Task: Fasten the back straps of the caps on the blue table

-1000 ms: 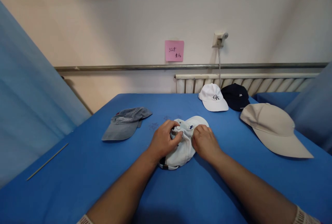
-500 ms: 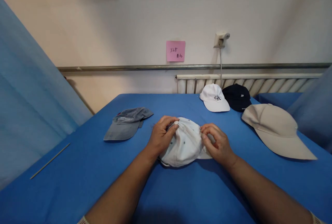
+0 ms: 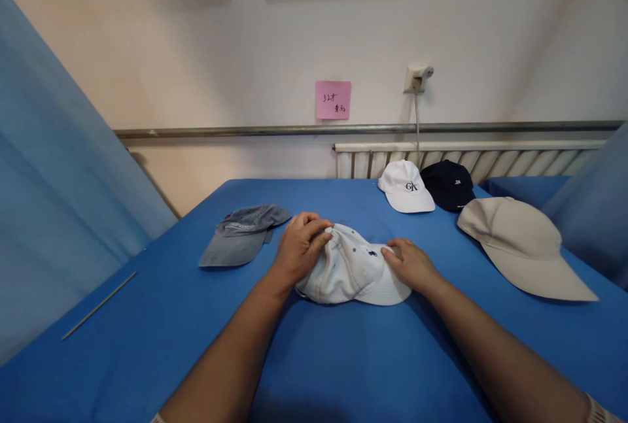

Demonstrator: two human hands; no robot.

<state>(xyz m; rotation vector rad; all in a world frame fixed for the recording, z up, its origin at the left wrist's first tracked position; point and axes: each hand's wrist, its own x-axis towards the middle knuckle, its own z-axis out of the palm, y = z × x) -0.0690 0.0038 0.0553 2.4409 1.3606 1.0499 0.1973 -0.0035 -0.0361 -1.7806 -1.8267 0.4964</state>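
A white baseball cap (image 3: 338, 269) with a small dark blue emblem lies on the blue cloth between my two hands, its brim (image 3: 385, 287) toward the right. My left hand (image 3: 301, 250) grips the back of its crown near the top, fingers and thumb closed on the fabric. At the far edge of the brim, my right hand (image 3: 411, 265) pinches where brim and crown meet; the undersides of its fingers are partly hidden. To the left sits a grey-blue cap (image 3: 240, 236), apart from my left hand.
Toward the back right are a white cap (image 3: 406, 187) with dark letters and a navy cap (image 3: 447, 184). A large beige cap (image 3: 524, 246) lies in front of them. A thin stick (image 3: 98, 305) rests at the table's left. Blue curtains (image 3: 63, 181) flank the table.
My right hand has shifted from the cap's crown onto its brim. The emblem and more of the brim now show. My left hand stays on the crown, slightly further left.
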